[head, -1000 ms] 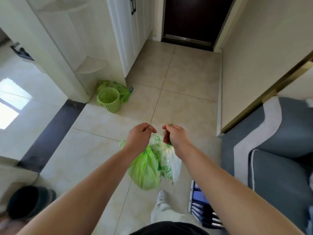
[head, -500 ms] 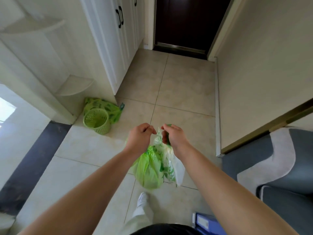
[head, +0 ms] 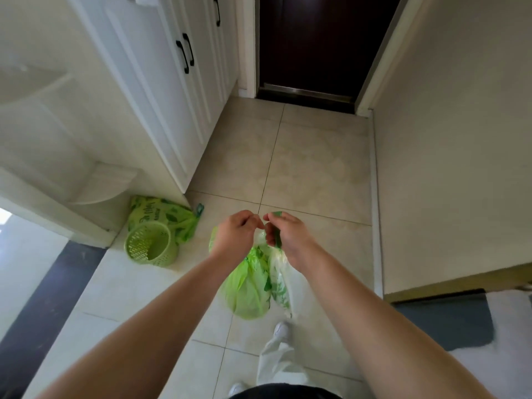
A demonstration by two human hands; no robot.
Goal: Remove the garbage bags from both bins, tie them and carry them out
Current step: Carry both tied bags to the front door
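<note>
Midair, left hand [head: 236, 235] and right hand [head: 288, 239] pinch bag [head: 248, 287].

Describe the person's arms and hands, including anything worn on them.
The left forearm and right forearm are bare, with no sleeves in view. The left hand and right hand wear no gloves; no watch, bracelet or ring shows.

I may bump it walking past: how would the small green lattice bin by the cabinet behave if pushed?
The green lattice bin is probably light: thin openwork plastic, nothing visible inside. On the glossy floor tiles it would likely slide rather than grip. Empty as it looks, a high nudge might tip it.
</note>
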